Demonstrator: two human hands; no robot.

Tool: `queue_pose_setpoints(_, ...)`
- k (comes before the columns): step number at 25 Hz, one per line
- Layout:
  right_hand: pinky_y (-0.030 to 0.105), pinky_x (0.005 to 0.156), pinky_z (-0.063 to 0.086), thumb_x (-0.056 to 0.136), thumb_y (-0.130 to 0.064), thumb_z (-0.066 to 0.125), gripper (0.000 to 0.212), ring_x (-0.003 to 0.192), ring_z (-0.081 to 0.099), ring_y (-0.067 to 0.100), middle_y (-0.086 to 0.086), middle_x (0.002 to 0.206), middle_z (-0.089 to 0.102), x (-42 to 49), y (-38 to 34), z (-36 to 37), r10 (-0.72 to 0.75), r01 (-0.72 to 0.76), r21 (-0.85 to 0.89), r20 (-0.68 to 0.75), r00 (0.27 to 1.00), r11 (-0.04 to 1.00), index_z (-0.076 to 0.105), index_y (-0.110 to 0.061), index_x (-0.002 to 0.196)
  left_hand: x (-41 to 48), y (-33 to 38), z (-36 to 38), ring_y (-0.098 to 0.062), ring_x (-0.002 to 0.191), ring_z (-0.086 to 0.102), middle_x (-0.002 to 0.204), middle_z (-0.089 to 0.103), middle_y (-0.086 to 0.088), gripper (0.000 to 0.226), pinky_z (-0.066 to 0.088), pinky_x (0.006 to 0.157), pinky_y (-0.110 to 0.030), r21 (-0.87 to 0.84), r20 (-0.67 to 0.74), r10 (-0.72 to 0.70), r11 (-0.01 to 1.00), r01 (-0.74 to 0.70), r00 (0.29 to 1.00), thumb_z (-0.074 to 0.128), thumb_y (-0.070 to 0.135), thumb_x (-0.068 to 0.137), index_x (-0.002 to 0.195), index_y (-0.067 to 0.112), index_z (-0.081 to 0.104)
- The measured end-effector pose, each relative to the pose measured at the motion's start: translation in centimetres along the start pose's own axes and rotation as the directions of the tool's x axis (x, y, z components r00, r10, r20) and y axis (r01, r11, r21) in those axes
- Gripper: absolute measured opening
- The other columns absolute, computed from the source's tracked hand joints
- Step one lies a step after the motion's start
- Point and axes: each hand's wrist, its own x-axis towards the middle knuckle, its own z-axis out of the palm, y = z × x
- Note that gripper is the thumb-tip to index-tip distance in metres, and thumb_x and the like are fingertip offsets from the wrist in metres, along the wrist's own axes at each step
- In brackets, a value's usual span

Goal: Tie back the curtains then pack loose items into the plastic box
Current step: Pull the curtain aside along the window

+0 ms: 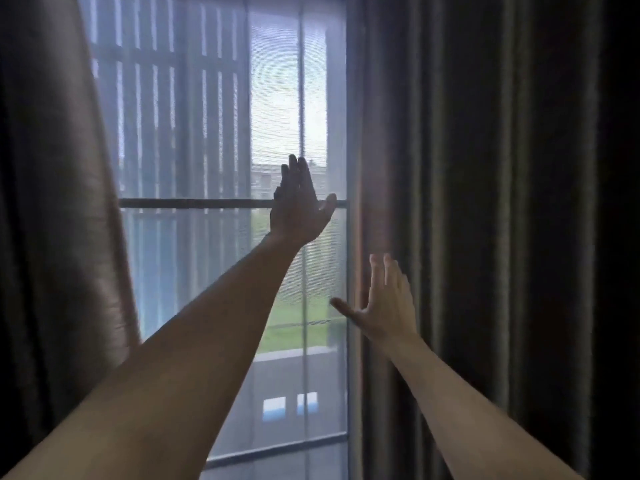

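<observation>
Two dark brown curtains hang at a tall window. The left curtain (59, 209) is drawn off to the left side. The right curtain (467, 202) hangs in straight folds, its inner edge near the window's middle. My left hand (299, 206) is raised flat and open in front of the glass, thumb pointing at the right curtain's edge. My right hand (384, 303) is lower, open with fingers up, lying against the inner edge of the right curtain. Neither hand holds anything. No plastic box is in view.
A sheer grey screen (214, 133) covers the window (301, 98), with a horizontal bar (194, 203) across its middle. Outside are a slatted wall, grass and a paved area. Both sides of the view are very dark.
</observation>
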Motion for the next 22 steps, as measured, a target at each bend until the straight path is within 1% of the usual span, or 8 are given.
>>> queue_pose_setpoints(3,0.043,0.116,0.008,0.068,-0.083,0.038,0.111,0.145,0.009,0.032,0.017,0.157,0.011,0.1,4.3,0.2,0.061,-0.075,-0.087,-0.161,0.985,0.993,0.014,-0.010,0.149,2.3,3.9,4.8,-0.027,0.146,-0.001,0.159,-0.004,-0.011,0.082,0.014,0.118,-0.042,-0.108,0.012,0.036,0.994,-0.035,0.999,0.043,0.048,0.092,0.149,0.007,0.000)
queue_pose_setpoints(7,0.041,0.117,-0.005,0.069,-0.073,0.056,0.119,0.146,-0.009,0.028,0.015,0.158,-0.007,2.7,9.0,1.7,0.208,-0.214,-0.024,-0.162,0.965,0.977,-0.007,-0.011,0.148,5.7,7.8,10.9,-0.027,0.146,-0.004,0.159,-0.007,-0.008,0.097,0.019,0.115,-0.048,-0.277,0.025,0.033,0.961,-0.025,0.999,0.048,0.062,0.084,0.149,0.015,-0.006)
queue_pose_setpoints(10,0.038,0.115,-0.009,0.061,-0.078,0.058,0.130,0.145,-0.014,0.025,0.013,0.157,-0.014,5.5,11.1,2.8,0.274,-0.270,0.051,-0.217,0.937,0.962,-0.016,-0.013,0.147,8.5,9.9,14.9,-0.036,0.145,-0.007,0.158,-0.011,-0.011,0.104,0.014,0.114,-0.054,-0.344,0.048,0.029,0.939,-0.011,0.998,0.047,0.070,0.079,0.148,0.017,-0.012)
queue_pose_setpoints(12,0.035,0.114,-0.013,0.058,-0.079,0.057,0.133,0.144,-0.018,0.023,0.011,0.156,-0.018,7.2,12.5,3.3,0.301,-0.293,0.070,-0.249,0.921,0.954,-0.023,-0.017,0.144,10.4,11.7,17.5,-0.041,0.143,-0.006,0.157,-0.012,-0.014,0.103,0.012,0.114,-0.054,-0.385,0.063,0.038,0.923,-0.011,0.997,0.047,0.066,0.082,0.147,0.018,-0.015)
queue_pose_setpoints(14,0.033,0.113,-0.014,0.057,-0.081,0.057,0.134,0.144,-0.017,0.023,0.013,0.157,-0.016,8.9,14.6,3.5,0.314,-0.314,0.052,-0.328,0.891,0.948,-0.023,-0.016,0.144,11.7,14.0,20.2,-0.042,0.143,-0.006,0.157,-0.012,-0.016,0.095,0.011,0.115,-0.053,-0.407,0.072,0.069,0.913,-0.034,0.995,0.045,0.058,0.087,0.147,0.019,-0.017)
queue_pose_setpoints(16,0.034,0.113,-0.013,0.057,-0.081,0.059,0.135,0.145,-0.012,0.024,0.016,0.157,-0.011,10.2,17.3,3.0,0.318,-0.353,-0.008,-0.417,0.852,0.936,-0.020,-0.014,0.144,12.7,16.7,22.5,-0.044,0.142,-0.007,0.156,-0.013,-0.019,0.085,0.007,0.116,-0.051,-0.451,0.061,0.107,0.890,-0.069,0.992,0.039,0.049,0.092,0.146,0.019,-0.018)
queue_pose_setpoints(18,0.035,0.113,-0.012,0.056,-0.080,0.061,0.136,0.145,-0.013,0.026,0.018,0.156,-0.012,11.2,20.2,1.9,0.311,-0.383,-0.069,-0.462,0.831,0.921,-0.024,-0.015,0.142,13.5,19.3,24.3,-0.046,0.141,-0.009,0.155,-0.015,-0.022,0.077,0.005,0.116,-0.052,-0.498,0.030,0.127,0.862,-0.095,0.992,0.032,0.043,0.095,0.146,0.018,-0.019)
queue_pose_setpoints(22,0.036,0.114,-0.010,0.055,-0.076,0.066,0.139,0.145,-0.014,0.028,0.018,0.156,-0.016,13.7,26.1,-0.7,0.306,-0.446,-0.160,-0.528,0.792,0.881,-0.020,-0.014,0.145,15.4,24.3,28.0,-0.046,0.141,-0.012,0.154,-0.018,-0.022,0.069,0.004,0.116,-0.054,-0.598,-0.031,0.166,0.787,-0.152,0.986,0.024,0.042,0.098,0.146,0.016,-0.018)
